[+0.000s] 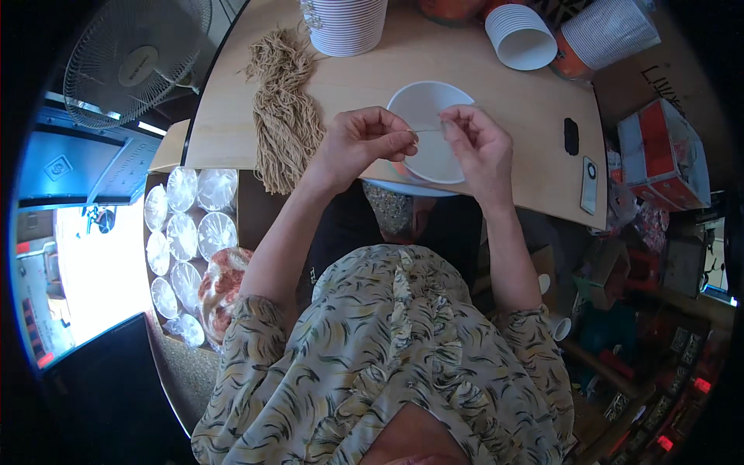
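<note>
My left hand (366,146) and my right hand (479,147) are raised over the near part of the table, each with thumb and fingers pinched together. A thin pale strand (428,130) is stretched between the two pinches; it looks like string. Below the hands a white paper bucket (430,91) with a round rim shows its inside, partly covered by my fingers. To the left of my left hand lies a long bundle of tan strings (285,116), its end hanging over the table's front edge.
A tall stack of white paper buckets (349,27) stands at the back. More stacked buckets (521,37) lie on their sides at the back right. A black oblong item (571,136) and a grey oblong device (589,186) rest at the right edge. Left are a fan (138,66) and a box of plastic-wrapped round items (183,236).
</note>
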A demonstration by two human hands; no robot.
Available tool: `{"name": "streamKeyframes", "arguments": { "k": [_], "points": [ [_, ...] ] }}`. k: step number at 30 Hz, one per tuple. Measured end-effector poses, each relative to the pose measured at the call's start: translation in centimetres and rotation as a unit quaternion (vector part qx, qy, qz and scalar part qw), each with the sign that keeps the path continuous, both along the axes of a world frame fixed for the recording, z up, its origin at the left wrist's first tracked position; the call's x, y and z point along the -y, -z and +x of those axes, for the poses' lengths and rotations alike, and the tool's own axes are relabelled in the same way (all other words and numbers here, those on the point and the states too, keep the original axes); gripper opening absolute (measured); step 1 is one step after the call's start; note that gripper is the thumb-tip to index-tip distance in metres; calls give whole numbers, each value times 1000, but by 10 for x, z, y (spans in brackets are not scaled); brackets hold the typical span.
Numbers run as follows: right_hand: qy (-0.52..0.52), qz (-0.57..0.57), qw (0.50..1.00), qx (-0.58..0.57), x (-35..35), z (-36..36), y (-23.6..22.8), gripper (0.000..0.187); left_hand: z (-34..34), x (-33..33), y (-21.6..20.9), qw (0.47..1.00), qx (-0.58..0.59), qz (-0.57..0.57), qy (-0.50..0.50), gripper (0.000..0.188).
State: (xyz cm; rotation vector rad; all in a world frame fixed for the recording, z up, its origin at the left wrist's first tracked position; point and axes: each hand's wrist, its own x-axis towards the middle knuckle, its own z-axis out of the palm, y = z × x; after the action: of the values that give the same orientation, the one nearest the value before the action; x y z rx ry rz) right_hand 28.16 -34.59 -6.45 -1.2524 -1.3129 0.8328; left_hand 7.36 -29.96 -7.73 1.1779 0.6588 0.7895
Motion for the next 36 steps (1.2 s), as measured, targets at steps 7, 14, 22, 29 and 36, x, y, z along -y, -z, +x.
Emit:
{"name": "streamKeyframes", "arguments": {
  "k": [7,14,22,29,36],
  "points": [
    [-28,92,979,180,19,-6,-5,18,5,-2,7,998,26,-59,-23,17],
    [-24,85,982,169,16,-9,6,15,9,0,13,999,27,-35,-13,16],
    [-28,64,986,151,16,-11,5,6,10,2,11,1000,4,-10,-26,14],
    [-38,22,993,107,16,-9,5,9,17,7,5,997,-48,28,-59,15],
    [-33,-75,997,4,15,-6,6,11,22,16,2,992,-93,52,-71,15]
  ]
}}
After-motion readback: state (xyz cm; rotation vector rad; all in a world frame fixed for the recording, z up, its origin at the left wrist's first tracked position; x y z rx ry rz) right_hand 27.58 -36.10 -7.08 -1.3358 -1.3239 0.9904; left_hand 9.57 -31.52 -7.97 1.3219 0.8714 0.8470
